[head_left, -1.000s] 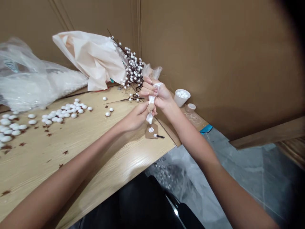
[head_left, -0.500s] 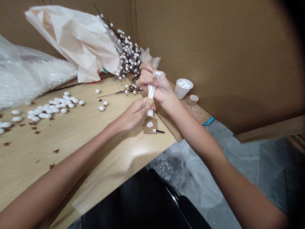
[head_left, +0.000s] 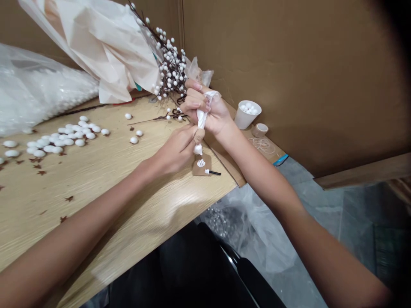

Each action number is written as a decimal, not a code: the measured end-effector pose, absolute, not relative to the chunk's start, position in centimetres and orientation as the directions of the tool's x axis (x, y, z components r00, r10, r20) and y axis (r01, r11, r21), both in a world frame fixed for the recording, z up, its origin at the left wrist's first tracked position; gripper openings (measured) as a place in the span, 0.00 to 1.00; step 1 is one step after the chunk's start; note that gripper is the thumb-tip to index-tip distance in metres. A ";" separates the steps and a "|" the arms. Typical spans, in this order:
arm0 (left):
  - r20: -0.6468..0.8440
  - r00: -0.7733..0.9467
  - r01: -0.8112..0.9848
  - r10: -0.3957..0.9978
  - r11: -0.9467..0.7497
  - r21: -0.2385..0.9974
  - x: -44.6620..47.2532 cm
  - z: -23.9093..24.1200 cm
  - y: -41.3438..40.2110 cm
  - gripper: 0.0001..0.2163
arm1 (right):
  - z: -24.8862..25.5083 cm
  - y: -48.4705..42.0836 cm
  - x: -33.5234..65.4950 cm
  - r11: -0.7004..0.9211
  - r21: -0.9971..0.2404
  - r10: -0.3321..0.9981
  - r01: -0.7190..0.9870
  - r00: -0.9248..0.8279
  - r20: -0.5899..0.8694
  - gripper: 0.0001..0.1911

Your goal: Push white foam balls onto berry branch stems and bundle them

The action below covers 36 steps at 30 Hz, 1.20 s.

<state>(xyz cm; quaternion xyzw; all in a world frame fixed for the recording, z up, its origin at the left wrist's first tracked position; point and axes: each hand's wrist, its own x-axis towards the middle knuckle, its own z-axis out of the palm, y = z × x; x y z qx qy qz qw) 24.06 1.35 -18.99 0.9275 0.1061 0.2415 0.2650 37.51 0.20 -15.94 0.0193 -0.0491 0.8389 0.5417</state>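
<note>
My right hand [head_left: 213,113] is closed around a twisted clear piping bag [head_left: 201,119] filled with white paste. The bag's loose end sticks up above my fingers. My left hand [head_left: 178,147] pinches the lower part, at a brown-taped band near the tip. A white blob of paste [head_left: 198,149] bulges out just below that band. Right underneath lies a small brown card [head_left: 197,170] with a dab of white paste on it. A short black stick [head_left: 215,173] with a white-smeared end rests partly on the card.
White oval beads [head_left: 69,136] and brown star-shaped pieces [head_left: 41,173] lie on the left of the table. Behind are bags and a white-berry branch [head_left: 173,68]. A cup of white balls [head_left: 245,122] and a tape roll [head_left: 260,129] stand right, by a cardboard wall [head_left: 289,64].
The view has shifted slightly. The white paste at the bag's tip looks rounder and fatter than before. Both hands keep their hold on the bag.
</note>
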 end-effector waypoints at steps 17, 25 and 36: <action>0.484 0.835 0.009 0.262 -0.885 0.465 24.5 -20.3 1.6 0.09 | -15.8 0.1 37.8 -0.570 0.089 0.821 -0.817 -0.570 0.029 0.20; 0.469 0.846 0.006 0.255 -0.883 0.470 24.6 -21.0 1.0 0.08 | -16.2 0.2 38.0 -0.595 -0.073 0.795 -0.801 -0.599 0.096 0.22; 0.436 0.854 0.023 0.285 -0.857 0.516 24.4 -21.8 0.7 0.08 | -16.5 0.6 37.8 -0.585 -0.267 0.781 -0.766 -0.621 0.071 0.25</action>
